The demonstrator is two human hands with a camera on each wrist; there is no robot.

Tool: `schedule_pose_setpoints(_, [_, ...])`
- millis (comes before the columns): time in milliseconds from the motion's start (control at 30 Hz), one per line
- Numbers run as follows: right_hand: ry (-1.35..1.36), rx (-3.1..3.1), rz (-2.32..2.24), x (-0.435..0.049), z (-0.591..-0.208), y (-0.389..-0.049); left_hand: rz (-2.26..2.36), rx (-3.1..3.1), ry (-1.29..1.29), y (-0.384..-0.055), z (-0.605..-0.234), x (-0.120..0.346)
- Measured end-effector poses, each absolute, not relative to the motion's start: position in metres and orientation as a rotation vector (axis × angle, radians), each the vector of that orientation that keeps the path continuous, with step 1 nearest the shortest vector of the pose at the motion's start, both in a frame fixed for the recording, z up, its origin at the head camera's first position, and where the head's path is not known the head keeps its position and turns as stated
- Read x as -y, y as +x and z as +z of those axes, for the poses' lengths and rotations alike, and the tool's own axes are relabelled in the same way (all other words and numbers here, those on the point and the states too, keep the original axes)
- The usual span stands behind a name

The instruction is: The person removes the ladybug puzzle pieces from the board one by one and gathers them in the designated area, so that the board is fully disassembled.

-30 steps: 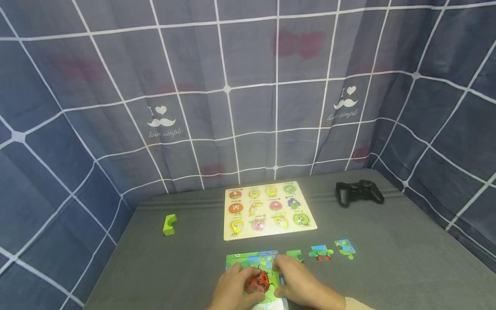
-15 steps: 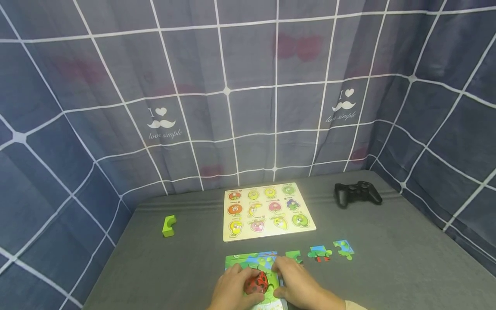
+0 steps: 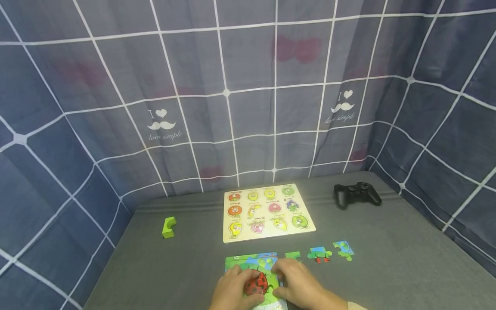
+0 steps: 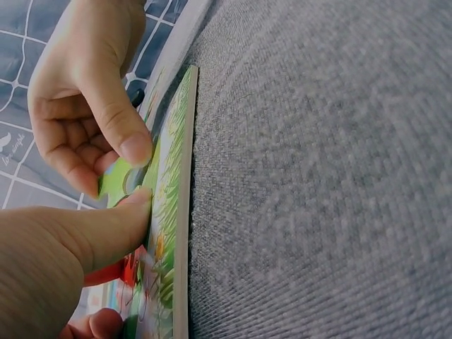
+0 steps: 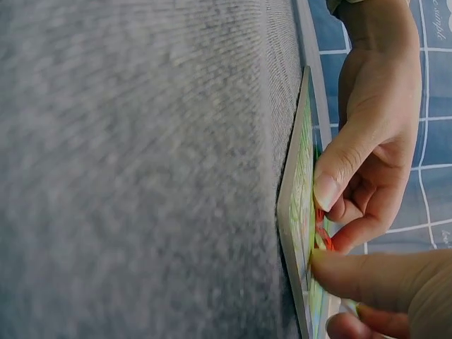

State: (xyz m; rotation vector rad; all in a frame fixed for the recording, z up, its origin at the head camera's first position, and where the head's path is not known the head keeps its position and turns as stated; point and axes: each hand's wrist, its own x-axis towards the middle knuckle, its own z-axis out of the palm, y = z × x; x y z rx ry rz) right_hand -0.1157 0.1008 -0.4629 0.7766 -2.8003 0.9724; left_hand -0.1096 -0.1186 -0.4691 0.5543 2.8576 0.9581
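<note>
A puzzle board [image 3: 248,260] with a printed ladybug lies at the table's front. My left hand [image 3: 230,290] holds the red ladybug piece [image 3: 254,286] on the board, thumb near its lower edge and forefinger above. At the board's right side, my right hand [image 3: 301,284] pinches a green puzzle piece [image 4: 115,181] between thumb and curled fingers. In the right wrist view the left thumb and forefinger bend around red pieces [image 5: 323,239]. Three loose puzzle pieces, one being a blue-green piece [image 3: 343,250], lie to the right; the hand partly covers the nearest.
Behind the puzzle lies a wooden fruit board [image 3: 267,213]. A black game controller [image 3: 357,194] sits at the back right, and a light green block [image 3: 168,227] stands at the left. Grey cloth covers the table; a checked blue curtain [image 3: 248,112] hangs behind and at both sides.
The view has tilted up slightly, so everything on the table sits a little lower in the picture. Both hands keep nearly the same places on the puzzle.
</note>
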Motion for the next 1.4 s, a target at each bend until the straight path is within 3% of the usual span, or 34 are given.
schedule_pose_setpoints(333, [0.761, 2.707, 1.046, -0.133, -0.462, -0.117, 0.925, -2.914, 0.602, -0.106, -0.467, 0.116])
schedule_pose_setpoints(633, [0.646, 2.696, 1.033, -0.207, -0.466, -0.109, 0.910, -2.922, 0.631, -0.105, -0.466, 0.115])
schedule_pose_setpoints(1000, [0.163, 2.885, 0.947, -0.306, -0.455, -0.100, 0.829, -2.996, 0.663, -0.109, -0.464, 0.119])
schedule_pose_setpoints(1400, [0.437, 2.756, 1.002, -0.327, -0.472, -0.103, 0.856, -2.949, 0.618, -0.107, -0.465, 0.118])
